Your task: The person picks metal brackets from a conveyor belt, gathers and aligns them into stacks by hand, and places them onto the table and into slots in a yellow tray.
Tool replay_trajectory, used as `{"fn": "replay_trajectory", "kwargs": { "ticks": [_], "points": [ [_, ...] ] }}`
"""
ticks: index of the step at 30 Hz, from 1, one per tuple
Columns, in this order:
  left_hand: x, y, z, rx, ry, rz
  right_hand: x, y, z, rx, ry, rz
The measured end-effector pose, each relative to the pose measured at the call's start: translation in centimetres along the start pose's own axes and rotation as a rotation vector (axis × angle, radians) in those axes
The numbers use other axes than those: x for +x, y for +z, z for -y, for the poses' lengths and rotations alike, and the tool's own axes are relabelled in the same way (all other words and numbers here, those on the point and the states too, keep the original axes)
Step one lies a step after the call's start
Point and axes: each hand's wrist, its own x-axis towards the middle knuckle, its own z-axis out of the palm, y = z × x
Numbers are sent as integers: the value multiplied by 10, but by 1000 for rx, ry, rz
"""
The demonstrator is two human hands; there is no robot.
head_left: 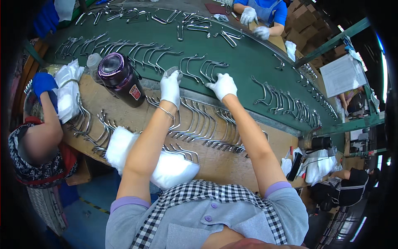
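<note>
Both my hands wear white gloves and reach over the green belt. My right hand (pixel 224 86) has its thumb and fingers around the near ends of a small group of bent chrome bars (pixel 208 66). My left hand (pixel 170 88) is beside another small group of bent chrome bars (pixel 189 66); its fingers are loosely curved and nothing shows in them. Below my hands, a row of similar bars (pixel 201 122) lies on the brown worktable (pixel 219 168), partly hidden by my forearms.
A dark purple flask (pixel 120 81) stands left of my left hand. More bent bars (pixel 286 101) lie along the belt (pixel 240 62). White bundles (pixel 174 168) rest at the table's near edge. A gloved co-worker (pixel 273 12) is across the belt; another person (pixel 37 145) is at left.
</note>
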Motion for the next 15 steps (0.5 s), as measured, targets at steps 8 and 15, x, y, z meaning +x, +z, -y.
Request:
{"fn": "replay_trajectory", "kwargs": {
  "ticks": [8, 15],
  "points": [
    [-6, 6, 1, -9, -52, 21, 57, 15, -11, 537, -22, 342],
    [-8, 5, 4, -4, -58, 6, 47, 16, 34, 136, -173, 220]
  ]
}}
